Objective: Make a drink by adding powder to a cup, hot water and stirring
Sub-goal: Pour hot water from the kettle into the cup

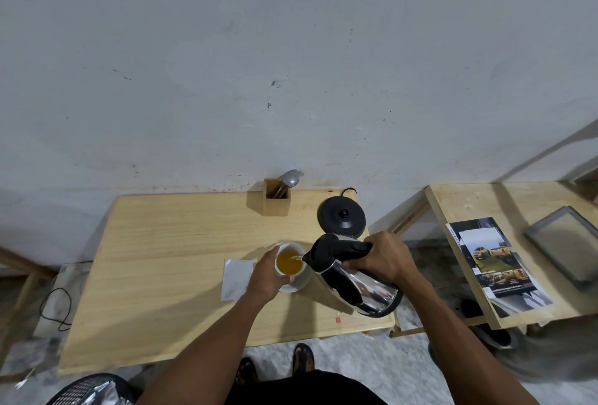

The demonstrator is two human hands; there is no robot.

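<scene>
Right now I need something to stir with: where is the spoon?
The spoon stands in the wooden holder at the table's far edge by the wall, left of the black kettle base and beyond the cup.

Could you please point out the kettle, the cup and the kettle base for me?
kettle [372, 288]: head view, on its shiny steel body.
cup [289, 262]: head view, on the orange liquid inside.
kettle base [342, 217]: head view, on its black top.

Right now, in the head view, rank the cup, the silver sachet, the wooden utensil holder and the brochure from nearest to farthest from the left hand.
From the left hand:
1. cup, held in that hand.
2. silver sachet, flat on the table just left of the hand.
3. wooden utensil holder, at the table's back edge by the wall.
4. brochure, on the separate table far right.
</scene>
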